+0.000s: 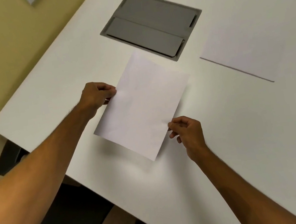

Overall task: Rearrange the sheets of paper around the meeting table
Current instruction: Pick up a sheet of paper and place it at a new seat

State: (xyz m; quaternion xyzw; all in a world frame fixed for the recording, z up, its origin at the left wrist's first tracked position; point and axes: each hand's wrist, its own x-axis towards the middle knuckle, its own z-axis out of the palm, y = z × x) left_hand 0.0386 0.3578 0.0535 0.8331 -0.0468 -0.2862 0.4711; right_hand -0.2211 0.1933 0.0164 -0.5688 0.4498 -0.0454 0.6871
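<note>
2 hands, left hand (96, 94) and right hand (186, 132), pinching sheet (142, 107) between them

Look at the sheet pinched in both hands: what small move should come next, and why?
Probably lower the held sheet flat onto the white table and let go. The left hand and right hand pinch opposite edges, its shadow shows it lifted, and the bare surface beneath lies clear of the grey cable hatch and the other sheet.
</note>
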